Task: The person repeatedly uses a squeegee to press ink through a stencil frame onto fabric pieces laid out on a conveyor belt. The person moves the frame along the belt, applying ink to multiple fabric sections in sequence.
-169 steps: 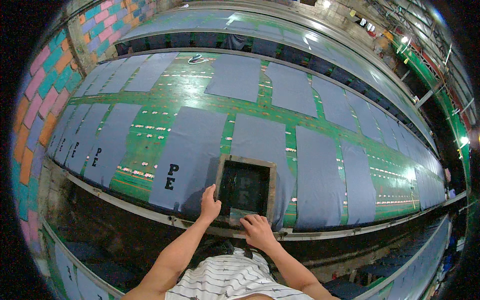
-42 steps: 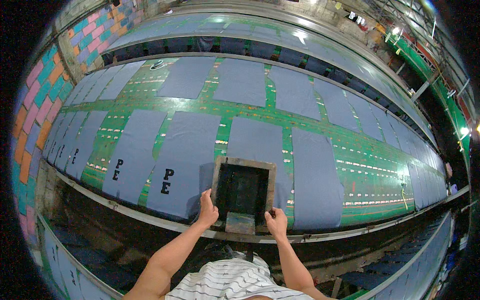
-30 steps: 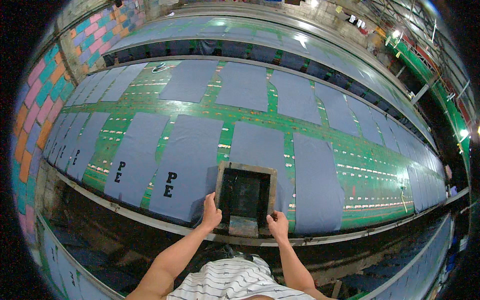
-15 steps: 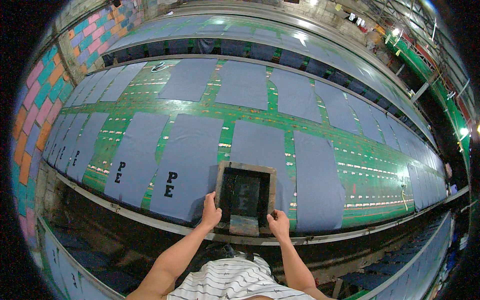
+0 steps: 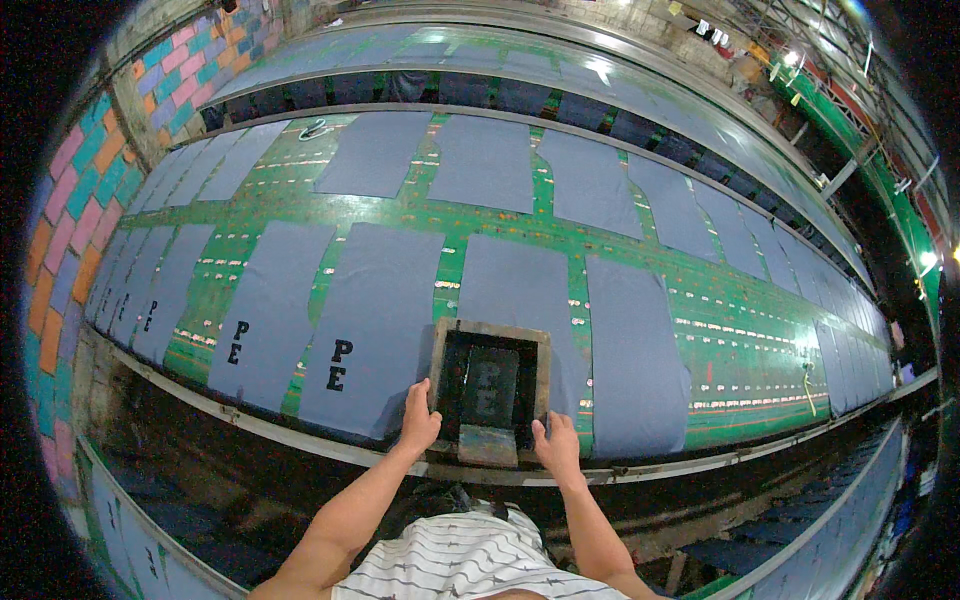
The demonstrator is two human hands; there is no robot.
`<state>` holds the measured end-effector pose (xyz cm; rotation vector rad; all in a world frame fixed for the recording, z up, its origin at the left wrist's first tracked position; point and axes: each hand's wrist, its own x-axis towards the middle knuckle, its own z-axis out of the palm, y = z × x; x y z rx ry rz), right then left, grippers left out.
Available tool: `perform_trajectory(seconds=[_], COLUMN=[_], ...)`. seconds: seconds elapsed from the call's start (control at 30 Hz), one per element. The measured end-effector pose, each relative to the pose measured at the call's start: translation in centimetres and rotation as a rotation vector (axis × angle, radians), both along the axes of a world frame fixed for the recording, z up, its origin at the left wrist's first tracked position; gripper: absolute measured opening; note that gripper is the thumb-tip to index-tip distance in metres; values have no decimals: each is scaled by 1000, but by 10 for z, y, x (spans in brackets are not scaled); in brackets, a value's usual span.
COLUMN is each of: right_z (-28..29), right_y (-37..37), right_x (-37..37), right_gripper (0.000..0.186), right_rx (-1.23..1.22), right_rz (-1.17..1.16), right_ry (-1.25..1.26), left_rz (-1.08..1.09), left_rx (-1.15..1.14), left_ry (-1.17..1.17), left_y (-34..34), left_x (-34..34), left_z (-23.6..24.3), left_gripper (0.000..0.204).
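A small screen-printing frame (image 5: 540,372) with a dark mesh rests on a grey-blue fabric panel (image 5: 512,275) at the near edge of the long green table. Pale lettering shows faintly in the mesh, and a flat, stained squeegee (image 5: 487,447) lies at the frame's front end. My left hand (image 5: 420,418) grips the frame's left side. My right hand (image 5: 556,440) holds the right side near the lower corner, thumb raised against it. To the left, a neighbouring panel (image 5: 370,300) carries black printed letters.
More fabric panels (image 5: 485,160) lie in two rows along the table (image 5: 410,215). A loose white loop (image 5: 314,129) sits at the back. A parallel table (image 5: 380,45) runs behind, another (image 5: 120,515) behind me. A painted block wall (image 5: 75,200) bounds the left; a metal rail (image 5: 200,400) edges the table.
Since the earliest frame, my right hand has moved from the squeegee to the frame's right side, and a lettered panel shows further left. Over the last second, pale lettering has appeared in the mesh.
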<state>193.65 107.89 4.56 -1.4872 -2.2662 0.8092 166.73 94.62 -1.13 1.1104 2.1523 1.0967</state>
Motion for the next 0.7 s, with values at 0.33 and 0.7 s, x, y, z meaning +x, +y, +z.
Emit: perform_trajectory(seconds=[0.33,0.7], right_z=[62,48], right_y=[-61,-43], right_x=[-32,-49], right_gripper=[38,33], right_rx=[293,216], right_rz=[642,483], right_ry=[-57,-7], left_rz=[48,46], left_rx=[-18,12], left_ry=[24,48], left_y=[4,3], left_x=[6,3], left_z=[14,6], left_gripper=[71,71])
